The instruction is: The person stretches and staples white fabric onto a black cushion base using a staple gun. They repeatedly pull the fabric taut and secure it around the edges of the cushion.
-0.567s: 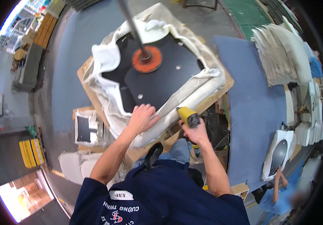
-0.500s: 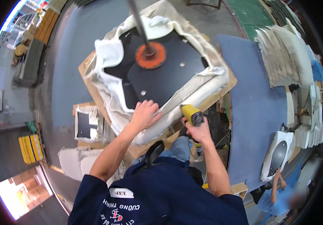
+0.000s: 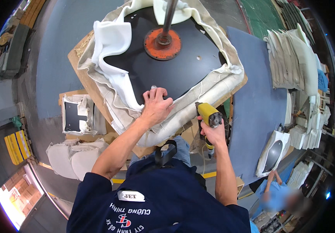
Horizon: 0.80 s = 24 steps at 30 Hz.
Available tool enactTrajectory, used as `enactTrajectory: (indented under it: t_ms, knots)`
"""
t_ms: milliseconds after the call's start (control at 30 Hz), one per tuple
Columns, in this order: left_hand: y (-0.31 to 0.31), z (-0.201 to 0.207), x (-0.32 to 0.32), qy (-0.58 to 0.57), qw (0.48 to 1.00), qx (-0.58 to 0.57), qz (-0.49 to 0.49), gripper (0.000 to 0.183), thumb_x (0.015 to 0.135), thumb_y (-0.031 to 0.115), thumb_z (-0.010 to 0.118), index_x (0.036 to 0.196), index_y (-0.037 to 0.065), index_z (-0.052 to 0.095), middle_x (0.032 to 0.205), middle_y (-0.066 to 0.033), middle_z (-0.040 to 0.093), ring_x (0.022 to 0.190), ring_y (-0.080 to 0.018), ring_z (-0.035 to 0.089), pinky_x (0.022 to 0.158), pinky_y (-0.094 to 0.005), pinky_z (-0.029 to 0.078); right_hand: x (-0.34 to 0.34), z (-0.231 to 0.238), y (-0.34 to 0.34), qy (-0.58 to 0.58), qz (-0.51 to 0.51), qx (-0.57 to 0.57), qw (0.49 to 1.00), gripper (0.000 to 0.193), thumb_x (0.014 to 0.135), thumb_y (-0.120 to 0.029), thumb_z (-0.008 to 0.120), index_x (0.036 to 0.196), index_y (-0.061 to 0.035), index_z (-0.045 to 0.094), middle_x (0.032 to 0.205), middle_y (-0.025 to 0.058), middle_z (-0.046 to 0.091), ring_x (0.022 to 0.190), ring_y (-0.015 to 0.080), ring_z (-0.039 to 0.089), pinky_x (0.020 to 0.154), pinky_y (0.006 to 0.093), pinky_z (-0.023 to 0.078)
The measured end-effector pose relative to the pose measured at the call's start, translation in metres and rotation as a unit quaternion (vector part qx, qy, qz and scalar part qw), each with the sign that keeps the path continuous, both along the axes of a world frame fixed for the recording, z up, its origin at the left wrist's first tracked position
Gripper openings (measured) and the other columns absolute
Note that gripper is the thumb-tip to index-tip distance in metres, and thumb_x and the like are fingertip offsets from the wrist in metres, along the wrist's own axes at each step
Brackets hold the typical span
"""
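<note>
1. A wooden counter (image 3: 79, 60) sits in front of the person, its corners showing around what lies on it.
2. The padded piece (image 3: 214, 86) lies on that counter, its pale fabric and white padding gathered up around the border.
3. To the right is a blue-grey counter (image 3: 256, 124).
4. Within the pale border is a black panel (image 3: 177, 73), pierced by small round holes.
5. A stack of layered pale pads (image 3: 288, 66) stands beyond the blue-grey counter's far right part.
6. An orange disc (image 3: 152, 44) on a metal rod rests on the panel.
7. The yellow-and-black power tool (image 3: 208, 112) points its nose at the padded piece's near right edge; contact is unclear.
8. The hands are apart: the right hand (image 3: 215, 134) is wrapped around the tool's handle; the left hand (image 3: 157, 106) lies with bent fingers over the near border, whether pinching fabric I cannot tell.
</note>
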<state>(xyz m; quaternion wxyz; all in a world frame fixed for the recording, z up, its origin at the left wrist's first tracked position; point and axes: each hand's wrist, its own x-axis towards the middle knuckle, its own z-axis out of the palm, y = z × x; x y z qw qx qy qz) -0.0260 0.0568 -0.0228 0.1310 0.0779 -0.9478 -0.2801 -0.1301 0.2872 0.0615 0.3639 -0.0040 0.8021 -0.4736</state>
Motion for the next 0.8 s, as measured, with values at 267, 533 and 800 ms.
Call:
enactTrajectory:
  t_ms: [267,533,800]
  knots:
    - [-0.003,0.007,-0.004,-0.016,1.0,0.002,-0.001,0.018,0.082,0.028,0.079,0.084,0.013,0.069,0.115,-0.0124,0.049,0.115,-0.0348,0.042,0.092,-0.0525,0.031,-0.006,0.008,-0.013,0.003,-0.005,0.007,1.0,0.03,0.083,0.002,0.063,0.112,0.0045,0.067,0.091,0.0063,0.073,0.057,0.0128,0.062,0.055,0.0296,0.053]
    - [-0.003,0.002,-0.006,0.009,0.998,0.009,0.061,0.016,0.076,0.024,0.08,0.085,0.014,0.07,0.116,-0.0125,0.048,0.117,-0.035,0.042,0.091,-0.0526,0.031,-0.005,0.034,-0.076,-0.081,0.095,0.044,0.991,0.033,0.083,-0.002,0.065,0.115,0.0042,0.063,0.097,0.0082,0.072,0.059,0.0144,0.064,0.058,0.0305,0.054]
    - [0.002,-0.01,-0.006,0.02,0.996,0.026,0.08,0.016,0.075,0.02,0.077,0.084,0.012,0.066,0.117,-0.0122,0.048,0.118,-0.0346,0.042,0.092,-0.0533,0.031,-0.007,0.034,-0.095,-0.089,0.165,0.118,0.975,0.045,0.081,-0.005,0.066,0.126,-0.0001,0.06,0.1,0.0107,0.072,0.066,0.0182,0.068,0.063,0.0343,0.057]
